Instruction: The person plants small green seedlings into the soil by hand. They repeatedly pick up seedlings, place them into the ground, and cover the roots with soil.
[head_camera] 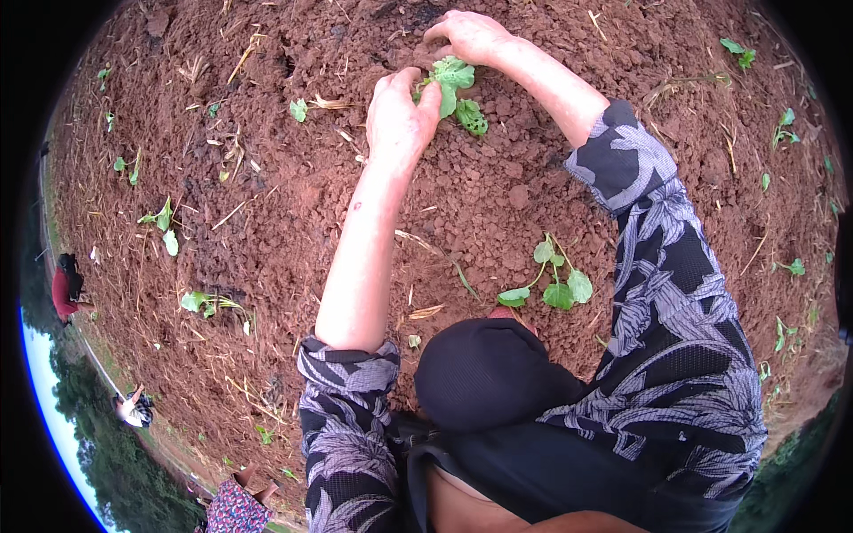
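A leafy green seedling (453, 78) stands in loose reddish-brown soil in front of me, at the top of the view. One of its lower leaves (472, 117) is riddled with small holes. My left hand (403, 116) is at the plant's left side, with the stem base between thumb and forefinger; whether they grip it is unclear. On the far side, my right hand (470, 36) curves over the soil with its fingers bent and apart, its wrist close to the leaves. No tool shows in either hand.
Another seedling (558, 283) lies on the soil near my knee (496, 373). More young plants (163, 220) dot the ground on both sides, among dry straw (246, 56). Other people (236, 503) are at the field's left edge, one in a red top (63, 293).
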The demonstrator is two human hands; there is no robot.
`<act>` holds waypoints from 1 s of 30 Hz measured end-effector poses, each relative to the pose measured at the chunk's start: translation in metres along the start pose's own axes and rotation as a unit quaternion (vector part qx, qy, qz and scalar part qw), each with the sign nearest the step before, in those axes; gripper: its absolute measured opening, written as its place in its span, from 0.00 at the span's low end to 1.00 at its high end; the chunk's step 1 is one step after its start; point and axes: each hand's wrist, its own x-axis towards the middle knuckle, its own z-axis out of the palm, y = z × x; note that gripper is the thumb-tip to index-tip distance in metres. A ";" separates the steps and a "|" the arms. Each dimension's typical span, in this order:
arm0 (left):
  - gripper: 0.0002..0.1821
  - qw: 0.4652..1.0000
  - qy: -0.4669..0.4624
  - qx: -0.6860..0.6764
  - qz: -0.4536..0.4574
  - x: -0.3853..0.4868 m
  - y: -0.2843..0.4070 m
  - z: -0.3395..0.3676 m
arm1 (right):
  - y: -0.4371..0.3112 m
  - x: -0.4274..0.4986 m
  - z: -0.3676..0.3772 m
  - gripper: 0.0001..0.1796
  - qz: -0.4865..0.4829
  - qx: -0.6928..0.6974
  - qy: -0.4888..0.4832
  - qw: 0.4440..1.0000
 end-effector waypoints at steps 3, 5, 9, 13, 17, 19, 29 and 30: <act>0.21 0.995 0.029 -0.046 0.080 -0.039 0.000 -0.010 | 0.012 0.006 0.005 0.18 -0.032 0.027 0.012 0.999; 0.18 0.995 0.030 -0.050 0.079 -0.051 -0.012 -0.005 | -0.011 0.017 0.007 0.15 -0.032 -0.016 0.004 0.999; 0.16 0.996 0.032 -0.037 0.073 -0.050 -0.014 0.021 | -0.001 0.039 0.027 0.15 0.082 -0.072 -0.034 0.993; 0.16 0.998 0.036 -0.035 0.028 -0.061 -0.023 0.007 | -0.037 0.042 -0.014 0.19 0.049 -0.056 -0.100 0.992; 0.16 0.994 0.061 -0.058 0.071 -0.059 -0.022 0.014 | -0.012 0.068 -0.059 0.29 0.022 -0.067 0.218 0.973; 0.16 0.992 0.073 -0.090 0.045 -0.067 -0.026 0.014 | -0.012 0.072 -0.052 0.26 0.083 -0.098 0.162 0.978; 0.16 0.989 0.053 -0.140 -0.021 -0.076 -0.030 0.015 | 0.029 0.027 -0.015 0.29 -0.079 0.036 -0.045 0.995; 0.16 0.986 0.045 -0.157 -0.027 -0.077 -0.029 0.017 | 0.044 0.030 -0.015 0.29 -0.096 0.059 -0.016 0.994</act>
